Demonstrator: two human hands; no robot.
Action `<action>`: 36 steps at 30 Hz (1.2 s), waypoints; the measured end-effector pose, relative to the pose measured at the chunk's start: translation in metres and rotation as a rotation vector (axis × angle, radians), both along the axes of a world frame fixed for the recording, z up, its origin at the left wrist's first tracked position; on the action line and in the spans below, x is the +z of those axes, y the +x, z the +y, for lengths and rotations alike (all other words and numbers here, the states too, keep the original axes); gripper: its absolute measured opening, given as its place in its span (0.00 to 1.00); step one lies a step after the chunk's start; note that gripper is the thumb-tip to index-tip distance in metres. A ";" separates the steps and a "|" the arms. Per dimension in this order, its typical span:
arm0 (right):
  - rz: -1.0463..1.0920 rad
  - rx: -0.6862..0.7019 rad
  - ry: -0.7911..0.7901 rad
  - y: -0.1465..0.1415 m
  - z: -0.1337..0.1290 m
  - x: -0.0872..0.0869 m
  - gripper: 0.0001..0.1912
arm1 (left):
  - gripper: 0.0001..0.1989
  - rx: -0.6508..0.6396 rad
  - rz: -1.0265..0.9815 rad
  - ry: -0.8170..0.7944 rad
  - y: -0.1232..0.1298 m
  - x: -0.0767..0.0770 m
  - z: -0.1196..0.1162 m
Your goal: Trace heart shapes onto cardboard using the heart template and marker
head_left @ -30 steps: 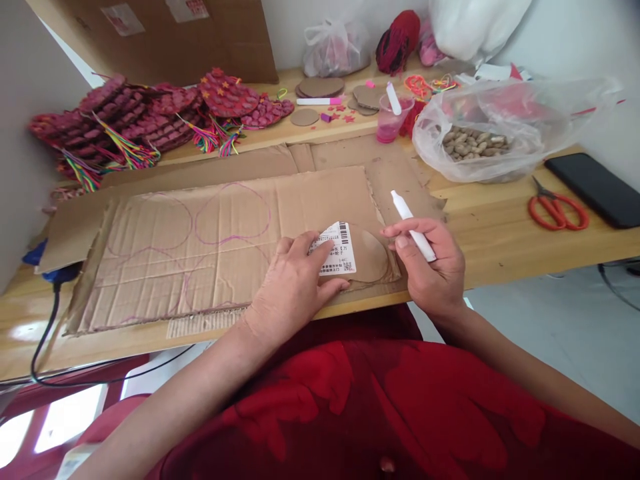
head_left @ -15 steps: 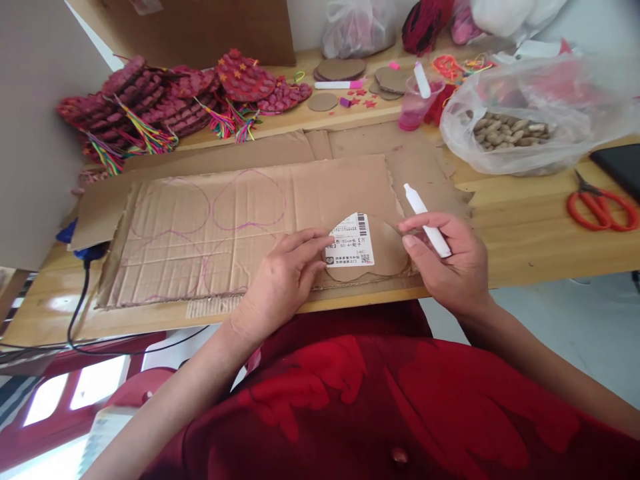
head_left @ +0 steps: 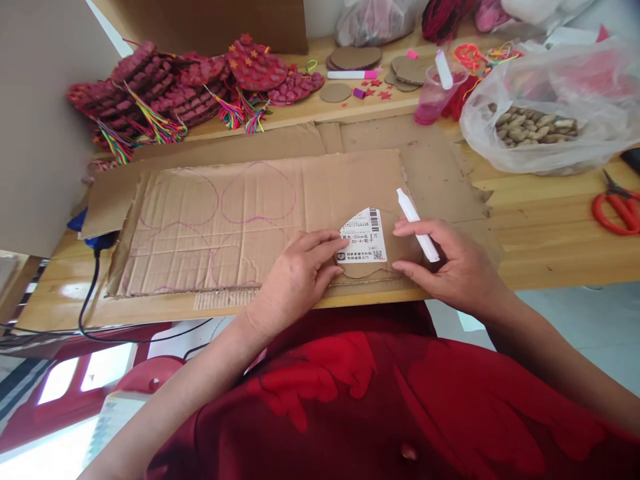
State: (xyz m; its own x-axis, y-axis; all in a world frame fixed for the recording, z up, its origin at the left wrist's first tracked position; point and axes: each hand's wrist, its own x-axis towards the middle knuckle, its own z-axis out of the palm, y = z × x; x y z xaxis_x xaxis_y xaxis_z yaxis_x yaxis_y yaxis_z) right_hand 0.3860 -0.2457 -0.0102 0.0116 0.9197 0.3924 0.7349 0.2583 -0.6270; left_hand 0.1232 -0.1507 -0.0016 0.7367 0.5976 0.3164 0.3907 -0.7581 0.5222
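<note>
A cut-out cardboard piece (head_left: 397,249) with curved edges and a printed white label (head_left: 367,240) lies at the near right of a large cardboard sheet (head_left: 340,180). My left hand (head_left: 300,273) grips its left edge, thumb low and fingertips over the label. In my right hand (head_left: 445,260) a white marker (head_left: 417,225) is tucked, its pointed end tilted up and leftward. The right thumb and forefinger are spread at the cut-out's right edge. Pink heart-like outlines (head_left: 259,192) are drawn on the sheet's left half.
Red, textured pieces with colourful tassels (head_left: 165,93) are heaped at the back left. Behind the sheet are cardboard ovals (head_left: 355,57), a pink-capped marker (head_left: 353,75) and a plastic cup (head_left: 430,107). Rightward lie a bag of peanuts (head_left: 537,127) and red-handled scissors (head_left: 617,207).
My right thumb and forefinger have spread wider at the cut-out, with the marker still in the hand. The whole view has shifted slightly, and the left hand keeps its place on the cut-out.
</note>
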 end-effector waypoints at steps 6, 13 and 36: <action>0.020 0.012 -0.012 0.004 0.001 -0.004 0.19 | 0.17 0.005 0.011 0.000 0.001 0.000 -0.001; 0.040 -0.002 -0.067 0.006 0.000 -0.004 0.19 | 0.15 -0.011 0.005 0.017 0.001 -0.002 0.000; 0.262 -0.146 -0.041 0.019 -0.001 0.000 0.10 | 0.13 -0.038 0.013 0.066 -0.001 -0.006 0.002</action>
State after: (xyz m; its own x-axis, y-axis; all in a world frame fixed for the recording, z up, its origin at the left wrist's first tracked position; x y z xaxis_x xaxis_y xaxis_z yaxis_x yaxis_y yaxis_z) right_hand 0.4047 -0.2463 -0.0102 0.2412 0.9160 0.3206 0.5739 0.1318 -0.8083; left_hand 0.1226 -0.1489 -0.0079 0.7630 0.5473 0.3440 0.3676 -0.8051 0.4655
